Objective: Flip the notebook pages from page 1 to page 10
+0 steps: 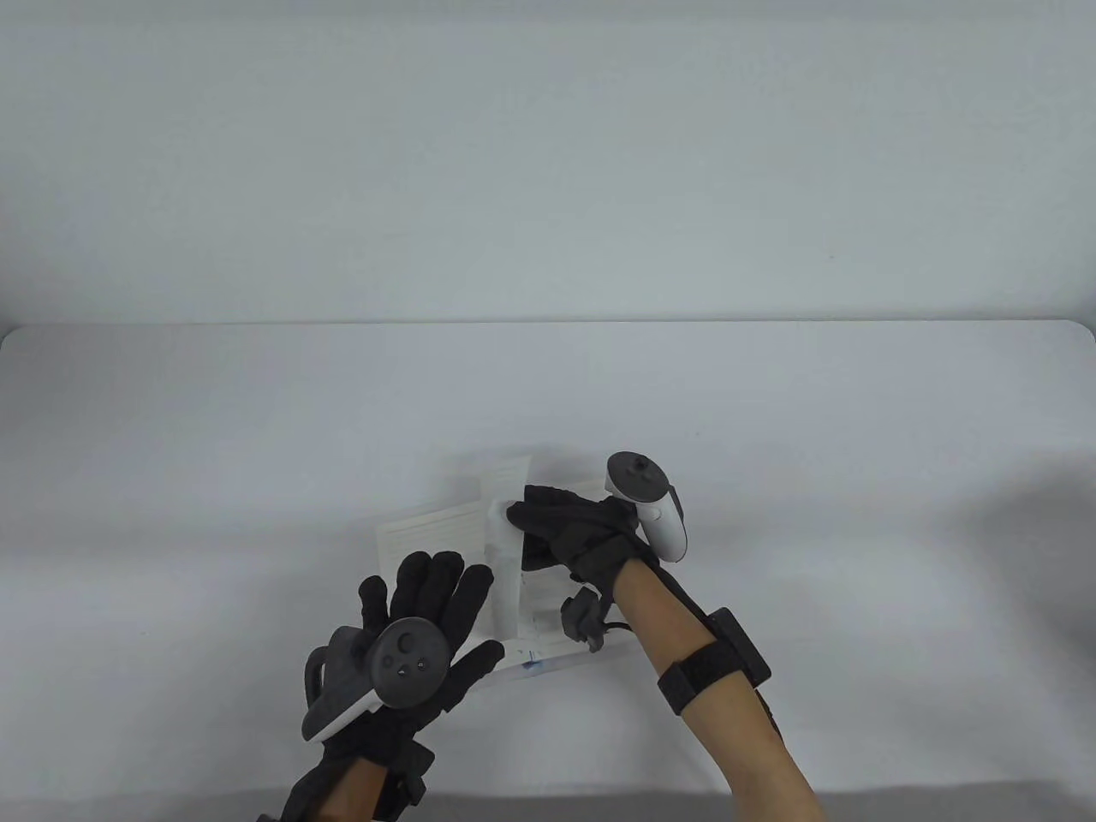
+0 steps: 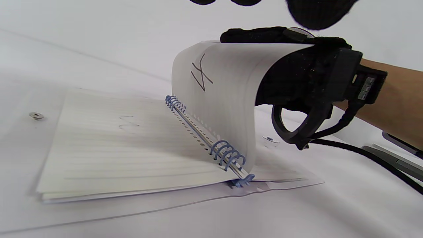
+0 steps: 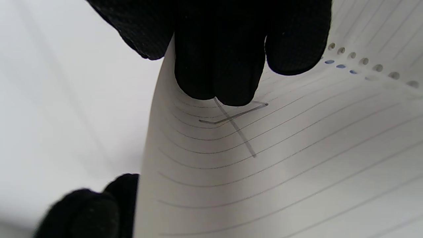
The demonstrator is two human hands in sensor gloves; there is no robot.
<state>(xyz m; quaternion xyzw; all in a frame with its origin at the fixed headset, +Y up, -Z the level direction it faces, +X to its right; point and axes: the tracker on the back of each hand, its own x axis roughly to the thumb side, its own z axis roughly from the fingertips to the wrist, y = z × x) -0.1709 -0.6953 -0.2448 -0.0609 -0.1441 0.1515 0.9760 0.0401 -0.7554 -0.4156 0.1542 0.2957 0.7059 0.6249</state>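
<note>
White table [image 1: 771, 411]; right hand [image 1: 569, 531] grip pinches page [image 2: 224, 99] arched over spiral to flip; left hand [image 1: 411, 634] grip spread beside, hovering or pressing notebook [image 2: 125, 148], can't tell.

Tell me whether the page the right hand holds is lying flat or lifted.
Lifted. The page curls up from the blue spiral binding, pinched by the right hand, over the flat left-hand pages.

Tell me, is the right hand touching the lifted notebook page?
Touching. In the right wrist view the right hand's fingers press on the curled page; the left wrist view shows the right hand holding it up.
</note>
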